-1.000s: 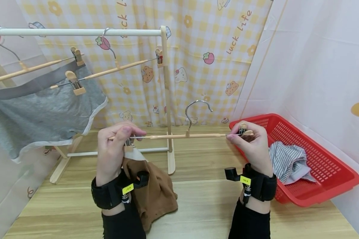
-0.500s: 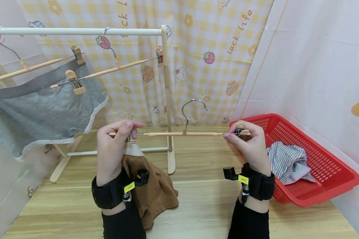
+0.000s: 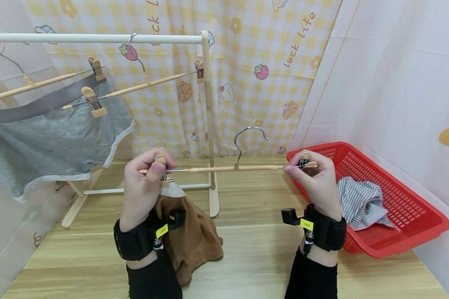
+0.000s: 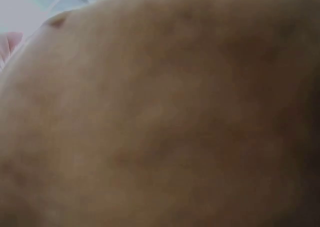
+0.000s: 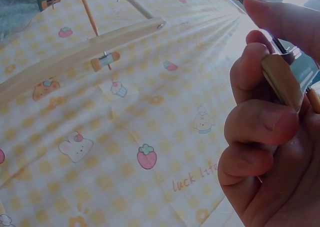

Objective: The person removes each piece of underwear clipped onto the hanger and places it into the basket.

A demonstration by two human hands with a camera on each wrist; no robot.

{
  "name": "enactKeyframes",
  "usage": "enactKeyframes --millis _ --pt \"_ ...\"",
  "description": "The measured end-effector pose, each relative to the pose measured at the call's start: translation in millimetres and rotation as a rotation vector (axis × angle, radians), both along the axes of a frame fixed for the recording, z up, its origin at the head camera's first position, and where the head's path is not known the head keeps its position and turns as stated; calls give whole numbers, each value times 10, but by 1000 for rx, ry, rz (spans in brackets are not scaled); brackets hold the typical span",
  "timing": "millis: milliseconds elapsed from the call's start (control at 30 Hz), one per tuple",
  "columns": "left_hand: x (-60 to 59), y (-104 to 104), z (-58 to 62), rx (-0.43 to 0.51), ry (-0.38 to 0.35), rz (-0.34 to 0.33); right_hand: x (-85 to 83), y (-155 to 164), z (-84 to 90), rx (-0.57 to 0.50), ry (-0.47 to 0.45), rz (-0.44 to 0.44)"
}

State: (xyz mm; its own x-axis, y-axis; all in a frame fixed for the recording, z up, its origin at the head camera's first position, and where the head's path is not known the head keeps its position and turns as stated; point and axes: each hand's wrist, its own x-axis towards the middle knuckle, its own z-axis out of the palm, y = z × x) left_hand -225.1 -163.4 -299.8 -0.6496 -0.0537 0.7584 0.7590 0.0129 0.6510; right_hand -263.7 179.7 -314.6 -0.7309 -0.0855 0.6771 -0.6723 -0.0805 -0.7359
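Wooden and slim, the clip hanger [image 3: 228, 168] is held level above the tabletop [image 3: 254, 257], its metal hook [image 3: 248, 135] pointing up. The left hand [image 3: 144, 191] has its fingers curled round the left clip [image 3: 161, 162], thumb pressing the top, and a brown garment [image 3: 188, 238] hangs from that clip with its lower folds slumped on the wood. The right hand [image 3: 316, 178] pinches the right clip [image 3: 304, 160] between thumb and bent fingers — the right wrist view shows the wooden clip [image 5: 282, 79] squeezed there, with no cloth in it. The left wrist view is filled with blurred brown and tells nothing more.

Only one corner of the garment looks caught. If the left thumb presses that clip open, the cloth could well slip out and drop — its weight already pulls on a single point. Tilting the bar could drag the fabric askew.

Behind stands a drying rack [image 3: 206, 124] carrying grey shorts [image 3: 56, 141]; a red basket [image 3: 415, 232] holds striped cloth [image 3: 359, 199].
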Motion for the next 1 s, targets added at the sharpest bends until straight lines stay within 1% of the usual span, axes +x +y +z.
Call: enactKeyframes --millis 200,333,600,800,900,1000 --pt "-24 -19 0 18 21 8 31 -26 32 22 -14 9" --pt "-45 -27 4 27 43 -7 70 -43 60 11 -14 0" --pt "-96 -76 -11 34 48 -83 185 -68 117 17 -42 -81" --pt "-133 -100 -30 67 89 -125 212 -85 112 -11 -38 -58" --pt "-129 -108 -34 62 91 -124 213 -90 104 -25 -24 -51" --pt "-112 -113 -32 51 74 -114 220 -95 113 -25 -12 -56"
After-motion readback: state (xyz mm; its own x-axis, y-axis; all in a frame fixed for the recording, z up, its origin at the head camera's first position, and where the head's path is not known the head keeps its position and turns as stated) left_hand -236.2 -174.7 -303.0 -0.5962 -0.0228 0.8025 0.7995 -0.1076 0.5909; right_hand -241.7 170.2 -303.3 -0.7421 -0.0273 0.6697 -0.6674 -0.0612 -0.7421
